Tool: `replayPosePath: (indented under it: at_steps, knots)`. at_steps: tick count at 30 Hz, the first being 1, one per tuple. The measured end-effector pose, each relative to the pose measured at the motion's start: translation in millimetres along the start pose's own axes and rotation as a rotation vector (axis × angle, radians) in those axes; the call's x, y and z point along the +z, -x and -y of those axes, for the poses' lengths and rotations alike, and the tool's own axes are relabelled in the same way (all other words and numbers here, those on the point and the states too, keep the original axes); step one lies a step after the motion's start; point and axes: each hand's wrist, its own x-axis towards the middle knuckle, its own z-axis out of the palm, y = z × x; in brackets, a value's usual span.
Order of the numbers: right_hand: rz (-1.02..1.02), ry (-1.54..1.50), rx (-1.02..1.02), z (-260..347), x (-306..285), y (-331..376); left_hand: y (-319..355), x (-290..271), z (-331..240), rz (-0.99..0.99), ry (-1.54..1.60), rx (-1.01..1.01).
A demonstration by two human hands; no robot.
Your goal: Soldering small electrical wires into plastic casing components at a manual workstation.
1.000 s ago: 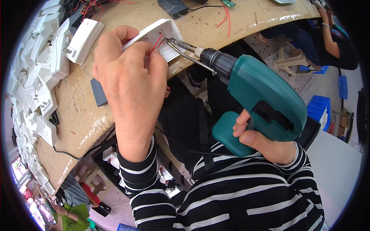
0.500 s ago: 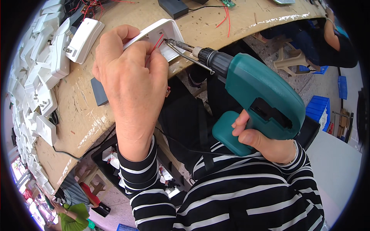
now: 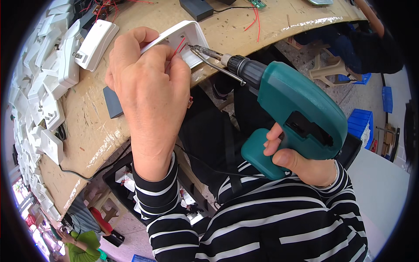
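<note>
My left hand [image 3: 148, 83] is closed on a white plastic shell [image 3: 198, 32], its open side facing me above the table's edge. Thin red wires [image 3: 179, 46] stick up from between my thumb and forefinger inside the shell. My right hand [image 3: 292, 159] grips the handle of a green pistol-shaped soldering gun [image 3: 305, 105]. Its dark tip, with a thin metal feed tube alongside, points into the shell close to the wire ends. Whether the tip touches a wire or the metal contact there is too small to tell. My left fingertips are partly hidden behind my hand.
Many white shells [image 3: 48, 65] are piled along the table's left side; one with metal prongs [image 3: 96, 46] lies nearest. Dark grey blocks [image 3: 196, 9] lie on the tabletop [image 3: 94, 126]. A black bin [image 3: 115, 183] sits below. Other people are at the upper right and lower left.
The soldering gun has shifted slightly right and down, its tip drawing a little back from the contact. My left hand and the shell have barely moved. The person at upper right moved an arm.
</note>
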Motion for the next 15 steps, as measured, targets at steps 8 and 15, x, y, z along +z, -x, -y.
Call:
replayPosePath:
  at_steps: [8,15]
  knots:
    - [0.04,-0.082,0.215,20.1,-7.5,5.4,0.0,0.9,-1.0,0.0,-0.018,-0.015]
    - [0.019,-0.147,0.231,26.6,-14.2,14.6,0.6,-2.1,-1.9,0.012,-0.034,-0.007]
